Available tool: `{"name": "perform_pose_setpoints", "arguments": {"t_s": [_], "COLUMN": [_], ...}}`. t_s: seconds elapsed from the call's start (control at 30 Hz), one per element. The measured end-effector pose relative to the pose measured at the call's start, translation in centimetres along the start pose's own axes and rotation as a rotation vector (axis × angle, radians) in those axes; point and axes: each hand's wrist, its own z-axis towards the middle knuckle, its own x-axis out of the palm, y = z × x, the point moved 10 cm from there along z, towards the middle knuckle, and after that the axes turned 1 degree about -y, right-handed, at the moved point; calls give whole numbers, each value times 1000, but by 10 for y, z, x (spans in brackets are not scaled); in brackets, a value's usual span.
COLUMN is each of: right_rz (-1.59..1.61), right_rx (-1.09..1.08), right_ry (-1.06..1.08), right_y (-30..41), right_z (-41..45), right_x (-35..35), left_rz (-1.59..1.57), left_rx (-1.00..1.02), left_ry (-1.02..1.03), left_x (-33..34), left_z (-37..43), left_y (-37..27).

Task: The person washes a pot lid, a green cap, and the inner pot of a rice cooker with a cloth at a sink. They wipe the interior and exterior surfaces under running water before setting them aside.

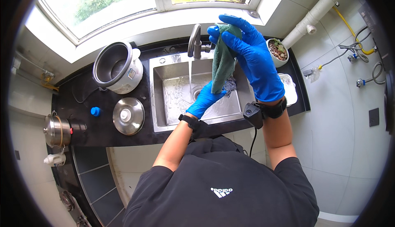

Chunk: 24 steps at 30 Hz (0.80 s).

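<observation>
A green cloth [222, 62] hangs lengthwise between my two blue-gloved hands, above the right part of a stainless steel sink [159, 103]. My right hand [251, 54] grips its upper end, fingers folded over the fabric. Lower down, my left hand [206, 99] holds the bottom end over the basin. Water [190, 76] runs from the curved metal faucet [194, 42] into the sink, left of the cloth. A grey patterned cloth [230, 86] lies in the basin, partly hidden behind the green one.
On the black counter to the left are a rice cooker body [118, 68], a metal lid [128, 116] and a blue cap [95, 111]. A steel pot [57, 131] stands farther left. At the right are a potted plant [277, 52] and a white container [288, 89].
</observation>
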Motion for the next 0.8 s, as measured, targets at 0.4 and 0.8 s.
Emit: {"name": "perform_pose_setpoints", "arguments": {"t_s": [0.4, 0.8], "right_rz": [45, 191], "right_rx": [-130, -222], "right_ry": [-158, -376], "right_y": [16, 28], "right_z": [-7, 3], "right_x": [-13, -28], "left_rz": [-438, -1337], "left_rx": [-352, -574], "left_ry": [-95, -30], "left_x": [-43, -57], "left_z": [-31, -38], "left_y": [-12, -112]}}
